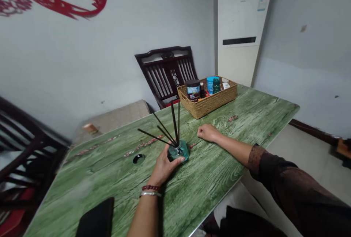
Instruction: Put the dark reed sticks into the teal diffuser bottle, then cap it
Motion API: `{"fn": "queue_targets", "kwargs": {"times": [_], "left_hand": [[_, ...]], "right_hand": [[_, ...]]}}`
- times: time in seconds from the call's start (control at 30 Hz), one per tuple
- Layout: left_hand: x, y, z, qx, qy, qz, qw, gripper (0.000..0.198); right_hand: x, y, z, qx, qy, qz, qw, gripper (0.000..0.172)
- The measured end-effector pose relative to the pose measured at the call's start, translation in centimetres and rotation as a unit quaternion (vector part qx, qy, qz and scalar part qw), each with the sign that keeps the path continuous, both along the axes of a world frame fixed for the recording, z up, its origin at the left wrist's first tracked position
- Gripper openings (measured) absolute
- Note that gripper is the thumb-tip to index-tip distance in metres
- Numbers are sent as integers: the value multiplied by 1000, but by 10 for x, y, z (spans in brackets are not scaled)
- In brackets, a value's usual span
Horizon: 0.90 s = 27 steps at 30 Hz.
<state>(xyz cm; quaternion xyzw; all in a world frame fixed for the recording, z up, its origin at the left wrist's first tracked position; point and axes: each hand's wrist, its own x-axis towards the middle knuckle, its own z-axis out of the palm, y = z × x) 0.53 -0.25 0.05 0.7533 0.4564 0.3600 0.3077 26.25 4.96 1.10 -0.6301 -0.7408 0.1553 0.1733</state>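
Grip of left hand (164, 167) around diffuser bottle (179, 151) inside table edge (233, 184); right fist (207, 133) empty

We note a red beaded bracelet (151, 188) and silver bangle (150, 194) on the left wrist (153, 180); dark brown sleeve (285, 178) with patterned cuff (256, 158) on the right arm (233, 149)

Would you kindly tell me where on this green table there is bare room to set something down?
Bare green tabletop runs from the reed diffuser to the near right edge, below the right hand. Another patch lies right of the wicker basket. The crowded spot is the diffuser, gripped by the left hand.
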Motion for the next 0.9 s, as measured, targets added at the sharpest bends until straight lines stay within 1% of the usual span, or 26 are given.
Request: {"fn": "queue_targets", "kwargs": {"times": [0.07,0.17,0.3,0.4,0.53,0.6,0.7,0.8,0.9], "left_hand": [[-1,-1,-1,-5,6,12,1000,69],[-1,-1,1,-17,12,30,999,71],[0,13,10,-38,20,34,998,70],[0,32,16,-42,27,37,998,70],[1,62,19,-45,21,78,996,69],[3,77,18,-42,17,92,995,69],[5,98,15,-36,5,92,995,70],[5,120,11,-37,-11,89,995,69],[6,139,10,-35,-24,99,994,66]], "right_hand": [[-10,5,-4,-2,4,-10,1000,20],[-22,8,-9,4,12,-34,999,27],[-24,7,-17,18,26,-38,999,36],[-21,8,-21,33,37,-33,998,37],[-20,10,-22,35,50,-26,998,35],[-20,10,-22,35,58,-21,997,34],[-20,11,-21,33,80,-19,996,30],[-19,10,-20,35,107,0,994,21],[-20,10,-18,33,113,17,993,19]]}}
